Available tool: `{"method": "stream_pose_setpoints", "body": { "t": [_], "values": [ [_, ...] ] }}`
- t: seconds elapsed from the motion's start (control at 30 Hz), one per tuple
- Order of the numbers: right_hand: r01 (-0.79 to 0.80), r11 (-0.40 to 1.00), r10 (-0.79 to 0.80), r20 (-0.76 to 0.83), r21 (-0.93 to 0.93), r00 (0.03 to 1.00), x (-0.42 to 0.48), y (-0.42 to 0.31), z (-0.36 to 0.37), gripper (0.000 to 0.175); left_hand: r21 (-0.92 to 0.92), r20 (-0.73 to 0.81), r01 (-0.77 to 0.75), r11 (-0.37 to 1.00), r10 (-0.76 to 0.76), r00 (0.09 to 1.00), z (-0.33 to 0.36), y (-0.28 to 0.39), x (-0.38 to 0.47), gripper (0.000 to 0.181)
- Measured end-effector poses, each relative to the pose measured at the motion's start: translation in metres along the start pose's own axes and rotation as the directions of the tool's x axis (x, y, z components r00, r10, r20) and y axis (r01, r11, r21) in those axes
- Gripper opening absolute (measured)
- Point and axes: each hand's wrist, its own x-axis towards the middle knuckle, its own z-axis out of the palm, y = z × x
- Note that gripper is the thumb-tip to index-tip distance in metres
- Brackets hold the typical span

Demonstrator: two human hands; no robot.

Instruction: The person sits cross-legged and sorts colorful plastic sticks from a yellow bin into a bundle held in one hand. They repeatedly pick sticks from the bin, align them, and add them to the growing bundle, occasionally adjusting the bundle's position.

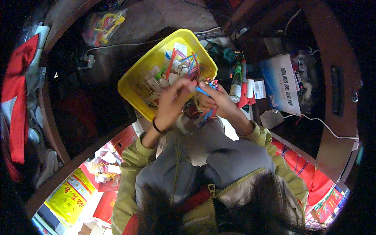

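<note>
My right hand point(221, 98) is closed around a bundle of thin coloured strips point(212, 84), whose ends stick out above the fingers and below the fist. A blue strip point(202, 91) lies under its thumb and points towards my left hand. My left hand point(173, 98), blurred and with a dark band at the wrist, is held close beside it, fingertips near the blue strip; whether it grips anything cannot be told. Behind both hands is a yellow plastic basin point(147, 63) holding red strips point(171, 64), blue and pink strips, a green piece point(160, 73) and white paper scraps.
Right of the basin are a green glass bottle point(236, 83), a white roll point(250, 88) and a printed white-and-blue box point(282, 85). A white cable point(317, 119) crosses the right side. A clear bag of coloured pieces point(105, 26) lies at the upper left, near a power socket point(90, 61).
</note>
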Motion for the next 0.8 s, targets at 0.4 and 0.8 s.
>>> {"method": "stream_pose_setpoints", "body": {
  "t": [0.4,0.8],
  "values": [
    [0.41,0.91,-0.402,-0.109,0.065,0.909,-0.006,-0.03,-0.013,0.022,0.344,0.405,-0.025,0.939,-0.125,0.906,-0.011,0.001,-0.054,0.015],
    [0.412,0.739,-0.426,0.104,-0.534,0.899,-0.023,-0.024,0.004,0.024,0.455,0.224,-0.239,0.858,0.149,0.963,-0.014,-0.001,-0.023,0.021]
  ]
}}
